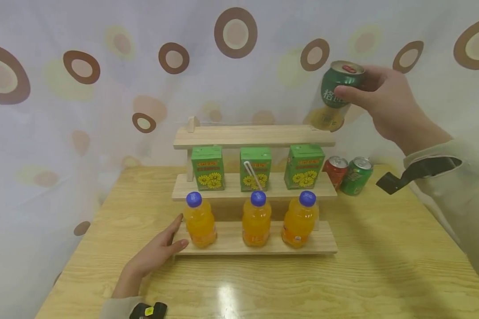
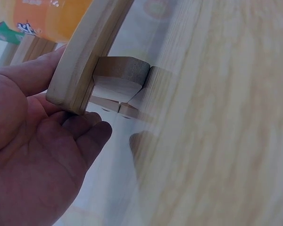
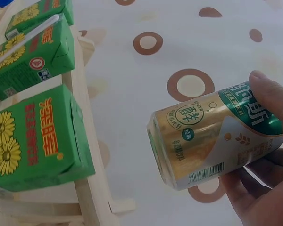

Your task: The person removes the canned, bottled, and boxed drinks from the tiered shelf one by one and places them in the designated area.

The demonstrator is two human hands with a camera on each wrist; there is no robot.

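High at the right of the head view, my right hand (image 1: 391,99) grips a green-and-gold drink can (image 1: 342,84) near its top. The can hangs in the air above the right end of a three-tier wooden shelf (image 1: 255,135); its gold lower part and base (image 3: 179,146) face the shelf in the right wrist view. My left hand (image 1: 157,248) holds the left end of the bottom tier, its thumb and curled fingers about the board's end (image 2: 73,89). An orange juice bottle (image 1: 200,223) stands just beside that hand.
Two more orange bottles (image 1: 257,223) share the bottom tier. Green drink cartons (image 1: 208,170) stand along the middle tier, a straw (image 1: 253,175) slanting across the centre one. A red can (image 1: 336,170) and a green can (image 1: 357,176) stand on the table right of the shelf.
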